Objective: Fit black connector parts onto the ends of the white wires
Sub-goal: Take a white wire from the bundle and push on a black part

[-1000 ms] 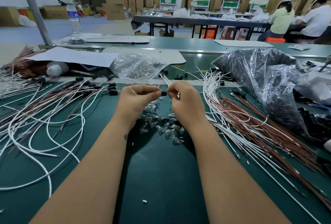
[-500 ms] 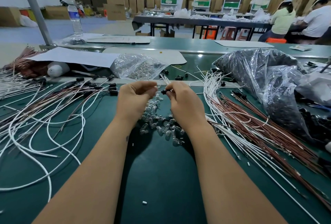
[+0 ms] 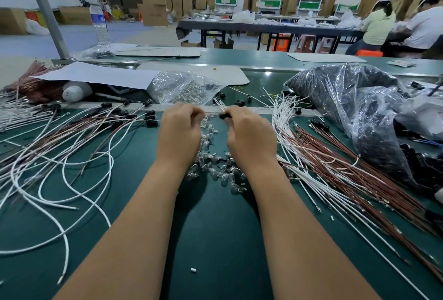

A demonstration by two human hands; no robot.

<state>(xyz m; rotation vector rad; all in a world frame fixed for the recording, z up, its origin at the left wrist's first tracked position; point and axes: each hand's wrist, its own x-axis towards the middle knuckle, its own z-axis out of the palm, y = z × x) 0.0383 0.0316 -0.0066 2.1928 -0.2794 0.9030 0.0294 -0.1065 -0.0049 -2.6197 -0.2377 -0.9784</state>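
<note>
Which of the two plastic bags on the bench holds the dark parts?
The big crumpled bag of black parts on the right; the clear bag beyond the hands holds small silvery pieces.

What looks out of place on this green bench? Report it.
A small white loose piece lies alone on the green mat between the forearms, away from any pile. Small clear glass bulbs lie spilled loose under the hands, outside their clear plastic bag.

Matt green table mat; glossy crinkled plastic bag; clear glass bulbs.
</note>
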